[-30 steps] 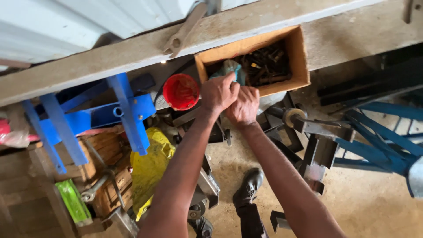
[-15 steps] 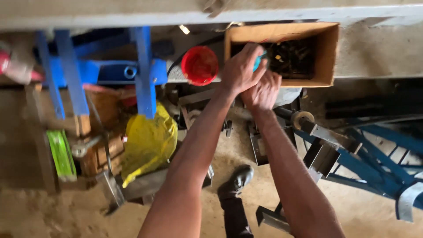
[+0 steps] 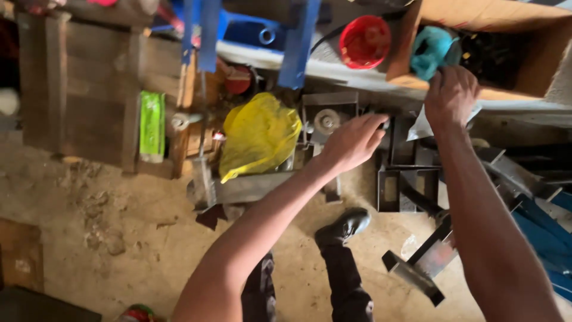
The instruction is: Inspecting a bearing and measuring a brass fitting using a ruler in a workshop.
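My right hand is at the front rim of an open cardboard box, its fingers curled on a teal bundle that sits in the box's left end. Dark small parts fill the remainder of the box. A white sheet hangs just below that hand. My left hand reaches low over dark metal parts on the floor. Its fingertips touch a dark piece beside a round grey wheel; whether it grips anything is unclear.
A red tub stands left of the box, under blue metal bars. A yellow plastic bag, a green packet and a wooden crate lie to the left. Black steel brackets surround my black shoe on the dirt floor.
My left hand has left the teal bundle at the box and dropped down-left to the metal parts. The right hand stays at the box. The view has shifted left.
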